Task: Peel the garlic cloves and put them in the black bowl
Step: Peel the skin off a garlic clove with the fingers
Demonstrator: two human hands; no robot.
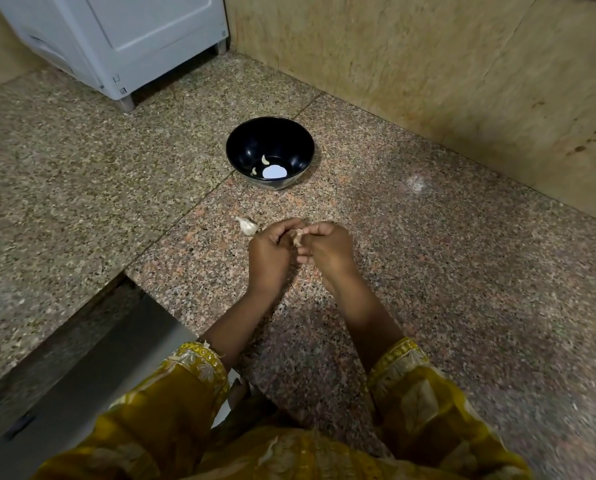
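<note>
Head view: garlic clove pinched for peeling

Held from both sides by left hand and right hand, fingers curled onto its papery skin; poised above the floor, likely to pick the skin loose with the nails. Just left of the hands, lying on the floor within reach: unpeeled garlic piece. Farther ahead, black bowl with two peeled cloves at its bottom, set near enough for a short drop.
</note>
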